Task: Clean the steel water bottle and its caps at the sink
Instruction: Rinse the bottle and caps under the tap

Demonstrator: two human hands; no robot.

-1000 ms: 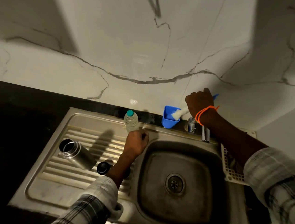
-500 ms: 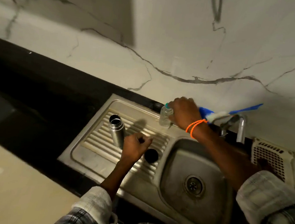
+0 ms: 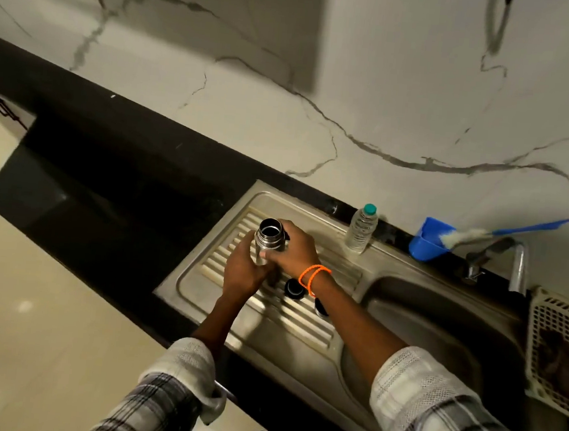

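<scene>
The open steel water bottle [image 3: 268,237] stands upright over the ribbed drainboard [image 3: 301,320] of the sink, its mouth facing me. My right hand [image 3: 294,250], with orange bands at the wrist, grips the bottle's body from the right. My left hand [image 3: 243,273] holds its lower part from the left. A black cap [image 3: 293,288] lies on the drainboard just right of my hands, and a second dark cap [image 3: 320,308] shows partly under my right forearm.
A clear plastic bottle [image 3: 361,229] with a teal cap stands at the sink's back rim. A blue cup [image 3: 429,240] holds a blue-handled brush [image 3: 470,235] beside the tap [image 3: 517,266]. The basin [image 3: 438,332] is at right, and a white basket [image 3: 560,346] sits at far right.
My right hand left the brush by the tap and moved left onto the steel bottle. My left hand also took the bottle, which now stands upright instead of lying down.
</scene>
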